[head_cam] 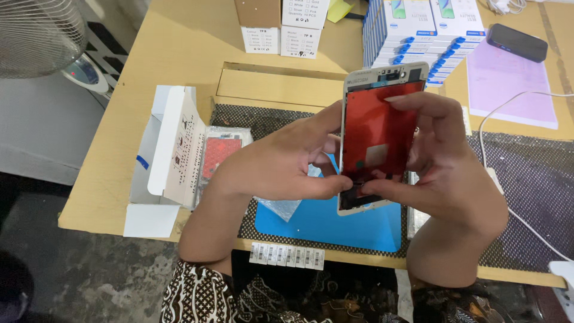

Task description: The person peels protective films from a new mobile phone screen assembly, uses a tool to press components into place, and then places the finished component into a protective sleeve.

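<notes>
Both hands hold a phone screen panel (376, 143) upright above the front edge of the bench (179, 54), its white frame toward the top and its red-filmed back facing the camera. The left hand (281, 164) comes in from the panel's left side; its fingers (320, 122) curl against the left edge, and its thumb lies across the lower part of the panel, pressed to it. The right hand (445, 161) grips from the right side, with its fingers (418, 101) bent over the upper right edge and the thumb meeting the left thumb near the bottom of the red film. The thumbs seem to pinch something small at that spot, perhaps a flex strip, but the view is too poor to be sure. Under the panel a blue mat (335, 224) lies on a black mesh pad (526, 179) along the front edge. A scrap of bubble wrap (281, 208) sits on the mat's left end, partly under the left wrist. To the left, near the front left corner, an open white box (164, 161) lies with a second red-backed panel (220, 152) just beside it. A strip of barcode labels (287, 255) hangs at the front edge. At the back edge stand stacked blue-and-white boxes (424, 36), with a dark case (517, 42) and a pink sheet (508, 84) toward the back right corner. A white cable (496, 107) crosses the pad on the right.
</notes>
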